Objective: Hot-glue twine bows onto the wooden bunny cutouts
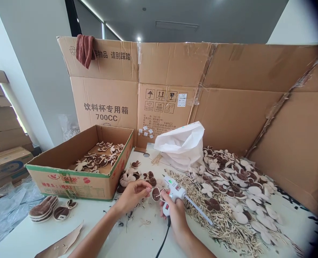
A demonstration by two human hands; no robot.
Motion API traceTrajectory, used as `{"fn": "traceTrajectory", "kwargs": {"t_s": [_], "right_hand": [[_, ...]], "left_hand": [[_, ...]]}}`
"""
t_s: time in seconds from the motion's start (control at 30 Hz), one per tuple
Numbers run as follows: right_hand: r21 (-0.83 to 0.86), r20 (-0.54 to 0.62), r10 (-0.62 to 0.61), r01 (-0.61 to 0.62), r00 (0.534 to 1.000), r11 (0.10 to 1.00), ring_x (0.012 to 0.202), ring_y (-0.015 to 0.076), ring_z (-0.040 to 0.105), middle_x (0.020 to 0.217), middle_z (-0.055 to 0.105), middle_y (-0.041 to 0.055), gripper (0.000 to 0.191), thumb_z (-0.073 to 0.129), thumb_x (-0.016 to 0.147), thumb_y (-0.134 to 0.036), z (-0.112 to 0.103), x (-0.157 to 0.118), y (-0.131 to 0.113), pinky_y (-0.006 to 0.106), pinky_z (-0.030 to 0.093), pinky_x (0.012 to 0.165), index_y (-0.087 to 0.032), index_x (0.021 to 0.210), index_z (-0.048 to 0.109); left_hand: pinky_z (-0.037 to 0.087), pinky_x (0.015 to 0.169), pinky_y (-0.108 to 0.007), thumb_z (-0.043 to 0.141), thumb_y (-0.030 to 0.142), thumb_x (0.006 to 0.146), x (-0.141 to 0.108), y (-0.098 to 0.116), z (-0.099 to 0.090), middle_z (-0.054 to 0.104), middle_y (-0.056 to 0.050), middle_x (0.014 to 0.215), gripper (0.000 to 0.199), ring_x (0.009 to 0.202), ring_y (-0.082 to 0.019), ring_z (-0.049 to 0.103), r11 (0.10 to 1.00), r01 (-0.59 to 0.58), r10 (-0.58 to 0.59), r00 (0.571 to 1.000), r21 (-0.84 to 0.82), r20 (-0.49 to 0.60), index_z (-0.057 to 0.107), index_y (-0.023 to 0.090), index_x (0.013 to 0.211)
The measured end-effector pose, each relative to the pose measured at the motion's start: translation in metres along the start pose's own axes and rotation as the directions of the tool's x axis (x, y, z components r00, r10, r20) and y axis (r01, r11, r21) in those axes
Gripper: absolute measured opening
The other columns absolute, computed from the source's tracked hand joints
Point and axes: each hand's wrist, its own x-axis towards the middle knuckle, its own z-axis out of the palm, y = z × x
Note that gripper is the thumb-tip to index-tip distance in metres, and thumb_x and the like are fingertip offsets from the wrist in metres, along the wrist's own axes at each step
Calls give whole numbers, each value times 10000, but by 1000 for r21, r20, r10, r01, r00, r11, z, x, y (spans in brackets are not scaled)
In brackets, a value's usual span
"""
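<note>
My right hand (176, 215) is wrapped round a white hot glue gun (178, 191), its tip pointing up and left and a glue stick (199, 209) protruding from its back. By the thumb and fingertip of that hand is a small brown felt piece (156, 194) with a pale cord bow on it. My left hand (134, 195) is just left of this piece, fingers curled and pinched together; what they hold, if anything, is too small to make out. Beyond it lie more brown and cream felt pieces (130, 175).
An open cardboard box (72, 186) holding bowed pieces stands at left. To the right spread a heap of felt shapes (236, 175) and many short pale cords (223, 229). A white bag (180, 143) and cardboard walls (105, 96) stand behind. A black cable (163, 240) trails frontward.
</note>
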Motion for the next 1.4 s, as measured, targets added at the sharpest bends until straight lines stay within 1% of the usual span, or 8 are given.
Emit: {"fn": "traceTrajectory", "kwargs": {"t_s": [0.2,0.3,0.53,0.8,0.87,0.97,1.07,1.4], "right_hand": [[25,2,4,-4,1000,1000,408,152,547,613,638,-10,440,809,721,-548,1,0,-1,256,331,395,-206,896,594],[22,0,-2,2,1000,1000,400,149,538,597,629,-18,456,811,705,-557,2,0,-2,252,322,387,-205,897,594],[22,0,-9,9,1000,1000,406,146,536,588,621,-28,455,802,715,-561,2,-2,-3,248,330,394,-209,896,576],[28,-13,13,-13,1000,1000,407,151,538,591,631,-23,472,817,681,-572,3,-2,-4,257,328,397,-216,880,580],[25,-16,17,-17,1000,1000,411,153,540,583,631,-17,462,814,683,-569,3,-2,-5,260,333,401,-214,864,581],[13,-24,23,-23,999,1000,406,152,540,581,631,-14,451,809,685,-561,4,-3,-7,261,336,402,-209,868,594],[14,-30,10,-10,1000,1000,399,140,528,584,622,-21,439,810,689,-547,6,-6,-9,254,326,400,-203,864,602],[24,-15,4,-4,1000,1000,398,139,533,598,627,-22,446,808,691,-556,4,-3,-5,249,318,395,-213,881,594]], "left_hand": [[515,830,-291,752,466,850,-1,3,-2,736,-83,999,344,922,-206,667,999,9,-9,1000,-34,0,744,174,1033],[523,821,-293,797,438,812,1,-1,-3,747,-75,965,391,893,-205,687,999,13,-14,999,-30,-30,717,185,1100],[524,791,-289,801,460,792,0,-3,-4,769,-76,959,315,888,-214,690,999,23,-24,998,-24,-66,753,170,906],[528,921,-361,785,482,806,0,1,-4,778,-94,1043,424,991,-248,692,996,76,-79,992,-37,-101,766,188,1111],[528,913,-352,785,469,816,0,2,-4,779,-81,984,437,963,-231,695,997,62,-67,993,-49,-97,736,196,1154],[532,866,-333,787,467,813,0,1,-4,765,-73,923,384,919,-218,696,996,60,-66,992,-60,-110,727,186,1068],[526,850,-325,780,469,812,0,-2,-4,750,-80,942,343,919,-220,687,997,57,-63,992,-56,-107,723,172,974],[480,781,-278,721,493,843,-3,6,-3,703,-62,999,328,939,-212,624,998,52,-46,988,40,-146,706,193,972]]}}
